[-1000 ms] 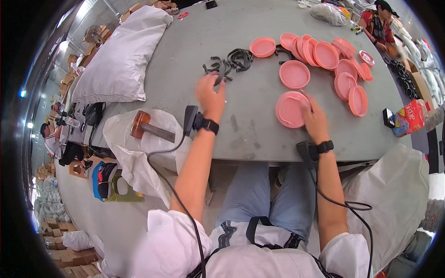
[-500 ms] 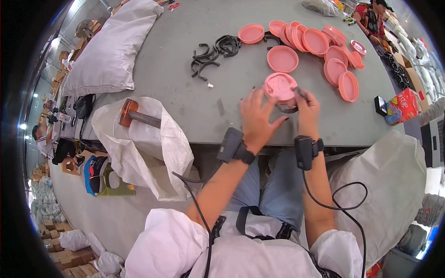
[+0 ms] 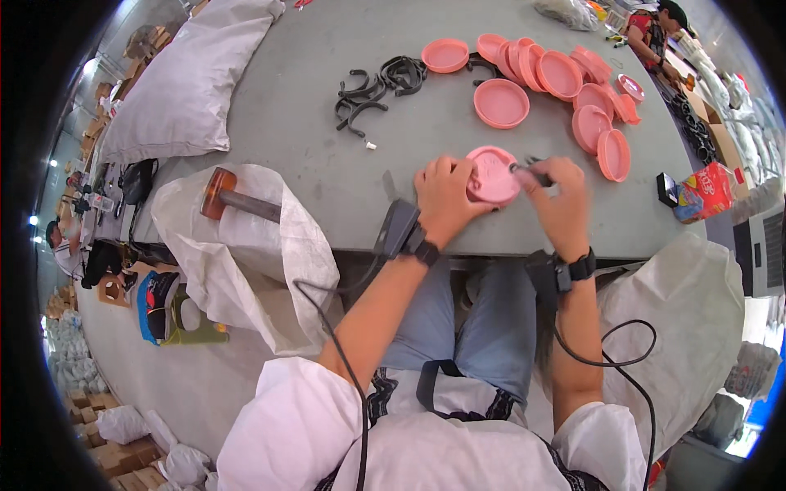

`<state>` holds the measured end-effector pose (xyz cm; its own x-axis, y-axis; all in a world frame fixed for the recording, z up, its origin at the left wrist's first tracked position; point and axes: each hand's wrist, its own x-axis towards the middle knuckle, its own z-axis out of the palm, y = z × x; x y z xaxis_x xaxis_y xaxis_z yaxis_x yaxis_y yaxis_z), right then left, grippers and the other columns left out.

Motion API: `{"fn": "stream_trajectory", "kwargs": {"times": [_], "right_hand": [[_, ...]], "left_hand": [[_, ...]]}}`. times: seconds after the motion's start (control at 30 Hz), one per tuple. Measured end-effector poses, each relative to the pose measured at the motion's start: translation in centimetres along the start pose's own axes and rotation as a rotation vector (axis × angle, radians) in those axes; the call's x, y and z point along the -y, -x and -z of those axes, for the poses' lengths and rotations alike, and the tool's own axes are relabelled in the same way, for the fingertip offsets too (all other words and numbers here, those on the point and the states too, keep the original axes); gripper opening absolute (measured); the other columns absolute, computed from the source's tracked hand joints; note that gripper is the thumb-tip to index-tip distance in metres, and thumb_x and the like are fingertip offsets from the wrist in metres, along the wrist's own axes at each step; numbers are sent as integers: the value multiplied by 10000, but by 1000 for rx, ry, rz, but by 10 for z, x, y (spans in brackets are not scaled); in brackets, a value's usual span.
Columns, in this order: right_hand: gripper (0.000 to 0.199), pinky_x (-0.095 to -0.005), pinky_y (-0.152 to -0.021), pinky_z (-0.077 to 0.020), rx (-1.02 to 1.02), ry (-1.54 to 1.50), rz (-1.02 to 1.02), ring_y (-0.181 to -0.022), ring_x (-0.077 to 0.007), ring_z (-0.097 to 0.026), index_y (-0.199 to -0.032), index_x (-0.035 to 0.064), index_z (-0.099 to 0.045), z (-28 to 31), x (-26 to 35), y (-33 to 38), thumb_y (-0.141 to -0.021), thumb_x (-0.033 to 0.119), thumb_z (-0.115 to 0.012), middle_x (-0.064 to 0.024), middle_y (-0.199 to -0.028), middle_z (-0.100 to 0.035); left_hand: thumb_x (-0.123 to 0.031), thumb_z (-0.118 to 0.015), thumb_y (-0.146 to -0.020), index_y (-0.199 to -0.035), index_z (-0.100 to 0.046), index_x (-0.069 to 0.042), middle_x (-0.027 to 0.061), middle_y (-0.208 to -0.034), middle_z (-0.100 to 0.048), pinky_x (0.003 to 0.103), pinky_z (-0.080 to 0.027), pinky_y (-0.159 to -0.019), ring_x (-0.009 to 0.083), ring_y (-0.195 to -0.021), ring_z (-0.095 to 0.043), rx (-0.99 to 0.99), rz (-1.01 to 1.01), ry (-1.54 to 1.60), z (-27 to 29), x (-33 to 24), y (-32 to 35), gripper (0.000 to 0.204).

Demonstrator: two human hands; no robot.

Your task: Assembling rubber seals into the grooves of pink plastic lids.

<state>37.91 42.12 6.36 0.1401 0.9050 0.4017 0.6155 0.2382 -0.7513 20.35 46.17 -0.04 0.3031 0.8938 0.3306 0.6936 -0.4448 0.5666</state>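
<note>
On the grey table in front of me lies a round pink plastic lid (image 3: 494, 173), its moulded side facing up. My left hand (image 3: 444, 196) is closed on the lid's left edge, thumb along the near side. My right hand (image 3: 563, 204) is at the lid's right edge, its fingers pinched around a dark curved piece (image 3: 536, 173) that is partly hidden and blurred. Farther off lie several pink round lids (image 3: 501, 104), some overlapping in a row. Left of them is a small heap of black curved plastic pieces (image 3: 360, 102).
A mallet (image 3: 246, 203) with a brown head rests on an open white sack (image 3: 295, 245) at the table's near left edge. A full white sack (image 3: 192, 82) lies at the far left. On the right stand a red drink carton (image 3: 711, 192) and a small black box (image 3: 668, 189).
My right hand has moved right and slightly down, showing more of the dark piece. My left hand has closed onto the pink lid's left edge, and the lid has shifted slightly nearer.
</note>
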Motion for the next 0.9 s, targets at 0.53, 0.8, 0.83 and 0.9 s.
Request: {"fn": "stream_trajectory", "kwargs": {"times": [0.53,0.8,0.83,0.9], "right_hand": [[158,-385,-817,-360,360,250,176,-826,-216,-552,-751,120,-616,-40,8,29,-682,195,-737,-6,-761,-587],[173,-367,-688,-418,462,227,231,-703,-260,-570,-757,48,-617,-37,6,18,-678,156,-727,-59,-689,-607],[183,-361,-646,-431,503,141,175,-655,-268,-567,-750,23,-609,-37,4,17,-680,146,-724,-80,-676,-602],[173,-355,-621,-438,539,46,83,-628,-267,-562,-748,7,-600,-35,10,14,-684,121,-713,-103,-674,-597]], "left_hand": [[-388,-780,-657,-1098,-562,-118,157,-1346,-457,528,-316,-993,288,-1211,-450,35,-99,58,17,16,49,560],[-275,-762,-686,-937,-717,-143,96,-1078,-637,379,-423,-828,260,-939,-601,123,-92,454,28,35,29,287],[-275,-762,-686,-937,-717,-143,96,-1078,-637,379,-423,-828,260,-939,-601,126,-94,457,28,36,27,287],[-170,-770,-666,-927,-722,-117,102,-1087,-628,358,-474,-840,270,-951,-601,76,-168,320,30,37,25,271]]}}
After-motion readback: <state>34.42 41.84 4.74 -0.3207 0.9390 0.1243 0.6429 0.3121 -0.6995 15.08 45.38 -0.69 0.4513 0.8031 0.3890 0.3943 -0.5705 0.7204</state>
